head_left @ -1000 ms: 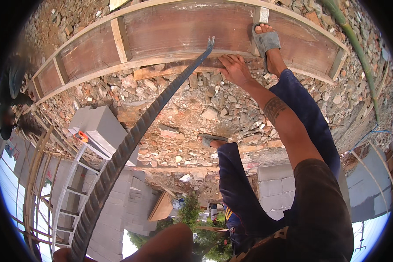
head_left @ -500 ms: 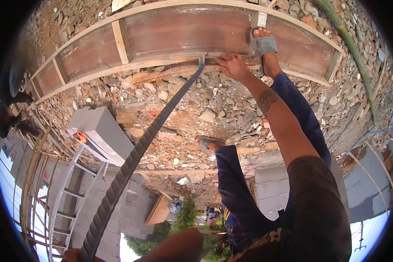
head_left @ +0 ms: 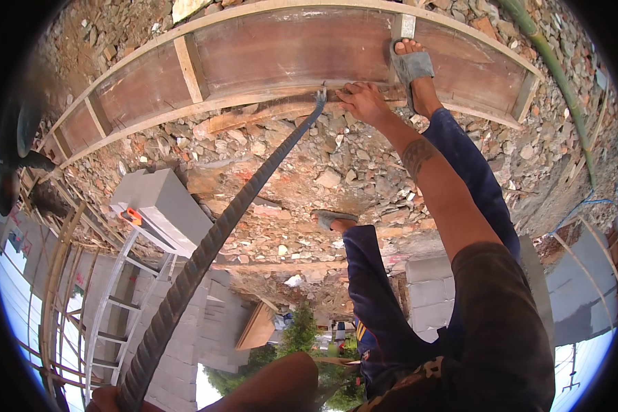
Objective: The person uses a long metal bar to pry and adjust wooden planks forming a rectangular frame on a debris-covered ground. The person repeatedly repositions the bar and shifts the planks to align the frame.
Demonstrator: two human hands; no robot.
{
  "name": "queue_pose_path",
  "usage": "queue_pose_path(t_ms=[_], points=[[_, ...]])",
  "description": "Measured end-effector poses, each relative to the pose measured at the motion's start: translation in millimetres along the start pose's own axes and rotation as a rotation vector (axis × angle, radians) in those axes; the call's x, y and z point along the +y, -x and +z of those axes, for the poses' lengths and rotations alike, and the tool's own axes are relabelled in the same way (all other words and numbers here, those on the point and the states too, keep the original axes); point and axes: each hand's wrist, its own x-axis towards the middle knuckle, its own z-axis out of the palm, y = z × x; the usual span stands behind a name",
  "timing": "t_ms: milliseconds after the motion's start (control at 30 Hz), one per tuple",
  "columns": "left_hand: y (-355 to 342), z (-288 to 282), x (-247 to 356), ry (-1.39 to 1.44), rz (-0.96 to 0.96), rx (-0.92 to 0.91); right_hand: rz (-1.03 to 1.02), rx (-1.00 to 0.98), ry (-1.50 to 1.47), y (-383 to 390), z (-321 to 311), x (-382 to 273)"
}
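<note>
My left hand (head_left: pixel 103 399), partly cut off at the lower edge, is closed round the low end of a long ribbed steel pry bar (head_left: pixel 206 250). The bar slants up and away, its split claw tip (head_left: pixel 321 96) against the near edge of a framed wooden panel (head_left: pixel 288 51). Just right of the claw, my right hand (head_left: pixel 364 101) has its thumb and fingers about a wooden strip (head_left: pixel 275 111) along that edge. What the fingertips do beneath is hidden. My right foot, in a grey sandal (head_left: pixel 413 67), stands on the panel.
Broken brick and stone rubble (head_left: pixel 288 178) covers the ground. Left are a grey block (head_left: pixel 165 206), an aluminium ladder (head_left: pixel 110 309) and wooden poles (head_left: pixel 65 275). A green bamboo pole (head_left: pixel 556 75) lies far right. My left foot's sandal (head_left: pixel 326 218) is on the rubble.
The bar's claw tip has shifted slightly right, nearer my right hand. Its low end, with my left hand, has moved a little left. My right hand stays on the strip.
</note>
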Motion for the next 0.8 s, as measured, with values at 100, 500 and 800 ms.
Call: queue_pose_path(t_ms=[100, 500, 800], points=[[-10, 8, -6, 0.128, 0.011, 0.053, 0.007, 0.007, -0.010, -1, 5, 2], [20, 13, -30, 0.199, 0.191, 0.148, 0.074, -0.066, -0.061, -3, -2, 6], [174, -1, -76, 2.290, 1.126, 0.387, 0.212, -0.014, -0.066, 2, -5, -43]])
